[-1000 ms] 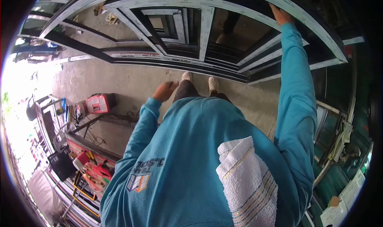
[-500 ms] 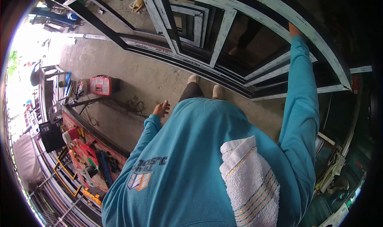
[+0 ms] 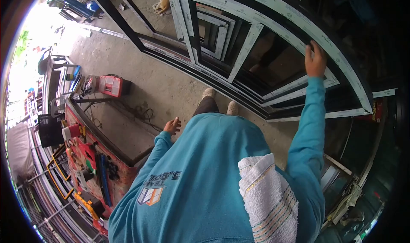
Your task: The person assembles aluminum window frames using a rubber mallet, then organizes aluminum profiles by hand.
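Aluminium, wrapped in white protective film, makes up the big window frame [image 3: 273,23] that leans upright ahead of the person, its lower rail standing on the concrete floor [image 3: 149,78]. The right hand [image 3: 315,60] is raised to the frame's upper-right run, palm against the filmed rail. Its fingers [image 3: 310,51] curl over the edge of the profile and grip it, so the frame lies directly under and inside the fingers, touching them. Behind this frame several more frames are stacked in the same lean, dark profiles and white strips nested one inside another.

The left hand [image 3: 172,126] hangs low beside the hip, well apart from the frame. It is loose and half open, holding nothing, and it hovers above the floor, near the corner of the tabletop [image 3: 119,136].

A blue long-sleeved shirt [image 3: 205,179] covers the person, and a white towel [image 3: 267,198] with thin coloured stripes is draped over the right shoulder. Two pale shoes [image 3: 220,100] stand just short of the frame's bottom rail.

To the left, the tabletop has a raised dark edge, and a red rack along its near side is crowded with hand tools. A red toolbox [image 3: 109,85] sits on the floor beyond the tabletop, with a tangle of cable [image 3: 143,112] between them.
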Tool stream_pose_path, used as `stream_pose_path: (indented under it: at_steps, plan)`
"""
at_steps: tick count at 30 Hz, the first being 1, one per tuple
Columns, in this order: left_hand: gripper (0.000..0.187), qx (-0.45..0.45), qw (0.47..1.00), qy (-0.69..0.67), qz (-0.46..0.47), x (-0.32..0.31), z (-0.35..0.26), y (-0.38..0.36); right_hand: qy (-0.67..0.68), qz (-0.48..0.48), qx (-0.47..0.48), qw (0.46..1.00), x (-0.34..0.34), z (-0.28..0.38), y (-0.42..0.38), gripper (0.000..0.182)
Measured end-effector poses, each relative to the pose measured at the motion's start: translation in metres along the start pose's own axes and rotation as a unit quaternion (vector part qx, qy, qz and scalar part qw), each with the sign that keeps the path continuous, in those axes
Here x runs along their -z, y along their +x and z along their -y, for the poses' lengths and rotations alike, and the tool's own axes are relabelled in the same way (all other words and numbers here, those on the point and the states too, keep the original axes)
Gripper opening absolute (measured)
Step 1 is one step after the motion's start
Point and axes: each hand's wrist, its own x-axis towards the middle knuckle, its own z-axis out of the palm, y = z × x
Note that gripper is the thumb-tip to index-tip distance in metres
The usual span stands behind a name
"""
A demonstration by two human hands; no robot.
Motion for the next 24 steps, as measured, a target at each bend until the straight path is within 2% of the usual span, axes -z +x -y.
stream_pose_path:
  at_steps: [2,3,5,6,8,9,11,12,13,16,18,19,21,24]
  plan:
    - [0.059,0.004,1.000,-0.010,-0.011,0.001,0.011,0.000,0.040,-0.039,0.038,0.998,0.006,0.027,-0.024,0.025]
    - [0.059,0.002,1.000,-0.010,-0.011,0.001,0.016,0.001,0.051,-0.046,0.023,0.997,0.003,0.037,-0.044,0.025]
    - [0.062,0.000,1.000,0.006,-0.012,0.001,0.025,0.002,0.128,-0.010,-0.021,0.991,-0.007,0.053,-0.083,0.024]
    - [0.062,-0.002,1.000,0.008,-0.012,0.001,0.030,0.003,0.155,0.037,-0.068,0.985,-0.017,0.057,-0.109,0.024]
    - [0.061,-0.018,1.000,0.011,-0.008,0.001,0.036,0.005,0.222,0.239,-0.219,0.920,-0.046,0.053,-0.173,0.038]
    - [0.061,-0.020,1.000,0.014,-0.008,0.001,0.034,0.004,0.239,0.403,-0.252,0.847,-0.075,0.031,-0.218,0.049]
    - [0.059,-0.028,0.999,0.022,-0.008,0.002,0.031,-0.001,0.167,0.621,-0.141,0.752,-0.070,0.040,-0.266,0.052]
    - [0.059,-0.030,0.999,0.027,-0.006,0.003,0.029,-0.002,0.156,0.718,-0.175,0.655,-0.058,0.057,-0.267,0.049]
    - [0.058,-0.033,0.999,0.027,-0.009,0.004,0.026,-0.003,0.187,0.724,-0.202,0.633,-0.066,0.058,-0.294,0.048]
    - [0.055,-0.039,0.999,0.024,-0.010,0.007,0.025,0.002,0.185,0.573,-0.256,0.756,-0.072,0.069,-0.358,0.043]
    - [0.054,-0.039,0.999,0.021,-0.013,0.008,0.018,0.001,0.185,0.529,-0.282,0.779,-0.073,0.074,-0.380,0.038]
    - [0.054,-0.033,0.999,0.021,-0.016,0.009,0.014,-0.003,0.186,0.527,-0.279,0.781,-0.072,0.074,-0.384,0.038]
    - [0.054,-0.027,0.999,0.020,-0.022,0.012,0.006,-0.008,0.195,0.593,-0.278,0.730,-0.071,0.077,-0.383,0.041]
    - [0.054,-0.031,0.999,-0.009,-0.021,0.013,0.001,-0.011,0.189,0.587,-0.302,0.727,-0.082,0.077,-0.377,0.034]
